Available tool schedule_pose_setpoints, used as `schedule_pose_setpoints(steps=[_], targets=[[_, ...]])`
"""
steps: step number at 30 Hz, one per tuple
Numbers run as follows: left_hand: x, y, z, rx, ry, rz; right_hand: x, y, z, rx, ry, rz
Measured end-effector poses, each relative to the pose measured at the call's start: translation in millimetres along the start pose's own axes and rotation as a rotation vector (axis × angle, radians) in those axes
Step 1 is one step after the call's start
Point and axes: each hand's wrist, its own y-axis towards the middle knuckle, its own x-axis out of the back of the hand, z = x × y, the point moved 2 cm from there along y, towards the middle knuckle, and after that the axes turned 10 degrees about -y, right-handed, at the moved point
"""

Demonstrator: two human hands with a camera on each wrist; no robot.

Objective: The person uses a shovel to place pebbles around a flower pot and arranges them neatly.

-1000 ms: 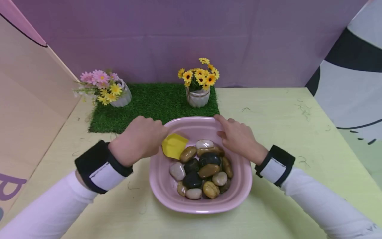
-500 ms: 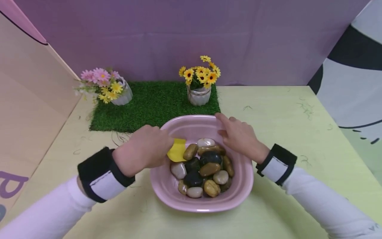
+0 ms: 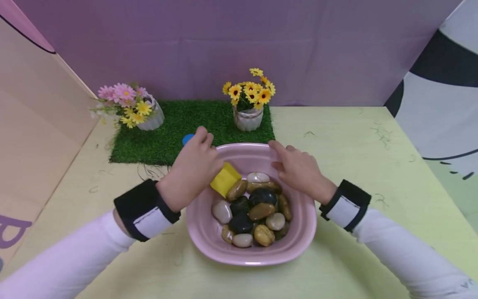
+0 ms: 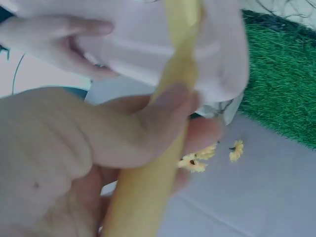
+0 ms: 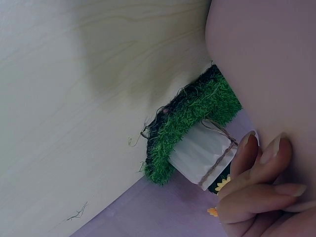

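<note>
A pink bowl (image 3: 257, 259) holds several smooth stones (image 3: 257, 211) in brown, black and white. My left hand (image 3: 194, 168) grips a yellow scoop (image 3: 225, 179) by its handle; the blade dips into the bowl's left side, touching a brown stone. The handle's blue end (image 3: 188, 138) sticks out past my fingers. In the left wrist view my thumb presses the yellow handle (image 4: 148, 197) under the bowl (image 4: 148, 44). My right hand (image 3: 298, 168) holds the bowl's far right rim, its fingertips (image 5: 261, 158) curled on the outer wall (image 5: 266, 59).
A green grass mat (image 3: 179, 128) lies behind the bowl. On it stand a pot of yellow flowers (image 3: 248, 104) and a pot of pink flowers (image 3: 138, 110). A purple backdrop closes the far side, a slanted board the left. The pale table (image 3: 373, 158) extends right.
My left hand moved forward and turned, tipping the scoop's blade steeper into the bowl against the stones; the blue handle end came into view. The right hand stayed on the rim.
</note>
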Motion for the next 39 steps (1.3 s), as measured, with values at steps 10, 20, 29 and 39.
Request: schedule_pose_setpoints(steps=[10, 20, 29, 39], targets=[[-13.3, 8.5, 12.5, -0.171, 0.008, -0.153, 0, 0, 0, 0.0, 0.013, 0.007], [-13.0, 6.4, 15.0, -0.22, -0.108, -0.093, 1, 0, 1, -0.001, 0.022, -0.002], [-1.6, 3.2, 7.1, -0.276, -0.059, -0.093, 1, -2, 1, -0.002, 0.031, -0.002], [4.8, 2.0, 5.7, -0.282, -0.23, -0.055, 1, -1, 0, -0.002, 0.029, -0.011]])
